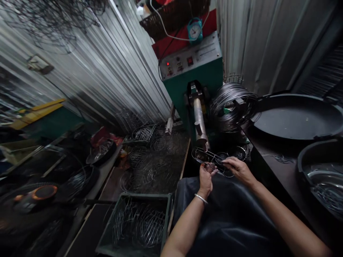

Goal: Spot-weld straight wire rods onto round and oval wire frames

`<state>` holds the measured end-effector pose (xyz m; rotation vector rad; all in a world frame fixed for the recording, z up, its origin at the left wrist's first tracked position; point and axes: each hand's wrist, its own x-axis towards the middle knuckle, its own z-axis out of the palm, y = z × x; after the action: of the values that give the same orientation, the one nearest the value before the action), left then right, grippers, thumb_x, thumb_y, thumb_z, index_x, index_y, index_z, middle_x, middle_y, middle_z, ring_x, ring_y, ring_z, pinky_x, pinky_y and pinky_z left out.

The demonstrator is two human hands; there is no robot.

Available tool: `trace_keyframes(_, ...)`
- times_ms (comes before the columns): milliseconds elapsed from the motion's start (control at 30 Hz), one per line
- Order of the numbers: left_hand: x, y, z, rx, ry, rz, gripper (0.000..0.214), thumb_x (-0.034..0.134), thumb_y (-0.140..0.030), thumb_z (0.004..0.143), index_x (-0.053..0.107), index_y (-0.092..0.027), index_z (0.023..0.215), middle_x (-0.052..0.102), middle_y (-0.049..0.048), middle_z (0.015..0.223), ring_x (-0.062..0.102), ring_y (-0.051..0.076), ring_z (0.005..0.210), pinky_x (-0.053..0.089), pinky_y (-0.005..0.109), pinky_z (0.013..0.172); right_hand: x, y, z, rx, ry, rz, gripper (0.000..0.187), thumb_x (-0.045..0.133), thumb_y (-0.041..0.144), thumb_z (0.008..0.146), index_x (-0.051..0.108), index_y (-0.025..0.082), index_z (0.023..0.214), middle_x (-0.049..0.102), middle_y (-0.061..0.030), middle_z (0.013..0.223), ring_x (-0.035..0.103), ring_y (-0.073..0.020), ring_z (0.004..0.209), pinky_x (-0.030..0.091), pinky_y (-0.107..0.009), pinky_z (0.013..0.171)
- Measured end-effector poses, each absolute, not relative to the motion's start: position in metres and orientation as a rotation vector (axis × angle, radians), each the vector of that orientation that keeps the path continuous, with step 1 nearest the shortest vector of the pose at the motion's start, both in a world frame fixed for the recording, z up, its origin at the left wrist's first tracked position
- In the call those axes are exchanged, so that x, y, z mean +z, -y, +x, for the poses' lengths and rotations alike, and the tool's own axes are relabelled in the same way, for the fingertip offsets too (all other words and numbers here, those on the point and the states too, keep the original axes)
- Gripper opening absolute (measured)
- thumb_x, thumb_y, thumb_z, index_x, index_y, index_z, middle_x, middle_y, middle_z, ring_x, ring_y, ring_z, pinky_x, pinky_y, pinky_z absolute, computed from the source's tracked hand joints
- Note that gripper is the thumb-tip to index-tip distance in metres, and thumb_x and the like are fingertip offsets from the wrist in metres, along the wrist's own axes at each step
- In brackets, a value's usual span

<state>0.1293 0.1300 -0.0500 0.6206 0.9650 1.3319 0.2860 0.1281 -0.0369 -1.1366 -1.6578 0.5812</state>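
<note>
While my left hand (206, 177) pinches the near edge of the wire frame (211, 158), fingers curled shut around it, my right hand (237, 168) clamps down on its right end, just below the machine's steel arm (199, 119), above my dark apron (227, 214).

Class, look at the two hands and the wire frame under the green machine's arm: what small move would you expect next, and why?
Probably lift the wire frame slightly toward the machine arm. Both the left hand and the right hand grip the frame, and its far end lies just below the arm's tip.
</note>
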Motion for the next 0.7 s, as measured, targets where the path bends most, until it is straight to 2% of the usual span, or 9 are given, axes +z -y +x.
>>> trace_keyframes(300,-0.043,-0.155,0.113,1.345,-0.93,0.521,0.038,0.075,-0.031,0.061,0.052,-0.016,0.088,0.061,0.0035,0.085,0.059,0.012,0.068,0.048,0.025,0.061,-0.021,-0.161,0.262,0.549,1.703,-1.174,0.03,0.05,0.044,0.085,0.07,0.021,0.084,0.066,-0.0069,0.082,0.063,-0.0185,0.075,0.051,-0.03,0.07)
trace_keyframes(533,-0.038,-0.156,0.111,1.276,-0.905,0.46,0.036,0.074,-0.028,0.061,0.053,-0.016,0.087,0.059,0.0008,0.074,0.058,0.011,0.062,0.048,0.027,0.063,-0.013,-0.163,0.257,0.51,1.737,-1.205,0.029,0.05,0.042,0.085,0.069,0.021,0.084,0.067,-0.0065,0.082,0.065,-0.018,0.076,0.052,-0.029,0.07)
trace_keyframes(700,-0.042,-0.154,0.108,1.274,-0.832,0.357,0.028,0.073,-0.025,0.062,0.057,-0.015,0.083,0.06,0.0027,0.075,0.061,0.015,0.067,0.049,0.034,0.07,-0.022,-0.138,0.274,0.418,1.624,-1.233,0.029,0.054,0.045,0.083,0.068,0.022,0.09,0.067,-0.0078,0.097,0.064,-0.0201,0.09,0.052,-0.033,0.081)
